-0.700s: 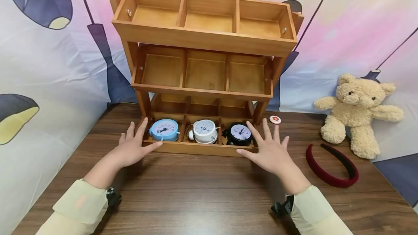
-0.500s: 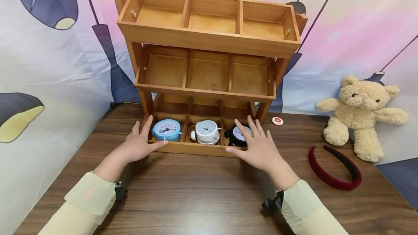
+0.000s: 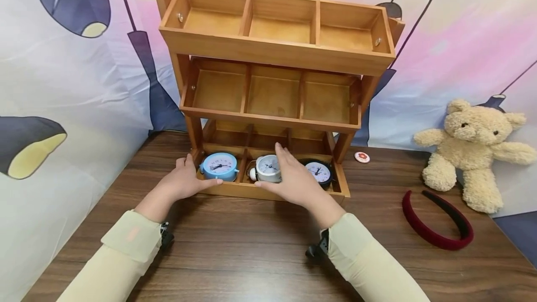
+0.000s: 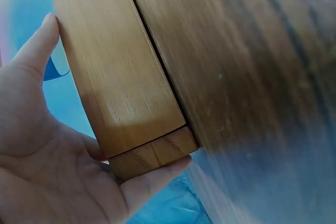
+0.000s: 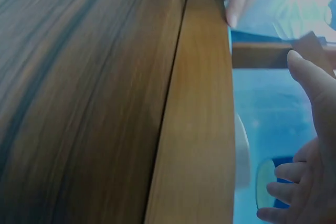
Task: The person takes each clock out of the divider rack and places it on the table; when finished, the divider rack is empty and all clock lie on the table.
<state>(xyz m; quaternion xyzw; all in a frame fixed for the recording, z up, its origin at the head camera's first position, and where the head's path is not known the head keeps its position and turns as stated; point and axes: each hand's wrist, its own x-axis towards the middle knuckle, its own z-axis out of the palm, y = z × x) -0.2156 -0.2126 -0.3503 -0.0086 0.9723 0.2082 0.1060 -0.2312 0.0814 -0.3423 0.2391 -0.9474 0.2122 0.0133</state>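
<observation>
A three-tier wooden shelf (image 3: 277, 49) stands on the table, and its bottom tray holds three alarm clocks. My left hand (image 3: 182, 183) rests at the tray's left corner, beside the light blue alarm clock (image 3: 219, 167). In the left wrist view its thumb lies at the front board's top edge, while straight fingers (image 4: 157, 177) touch the end. Over the middle compartment my right hand (image 3: 299, 181) spreads thumb and fingers, partly covering the white alarm clock (image 3: 267, 167). The black alarm clock (image 3: 320, 171) sits right of it. The right wrist view shows that hand's loose fingers (image 5: 286, 190).
Both upper tiers have three compartments each. To the shelf's right, a round badge with a red flower (image 3: 362, 157) and a dark red headband (image 3: 436, 234) lie on the table (image 3: 235, 250). A beige teddy bear (image 3: 474, 148) leans against the patterned backdrop cloth (image 3: 100, 87).
My right hand has moved left from the black clock to the white one, uncovering the black clock. My left hand stays at the tray's left corner. The head view has shifted slightly left.
</observation>
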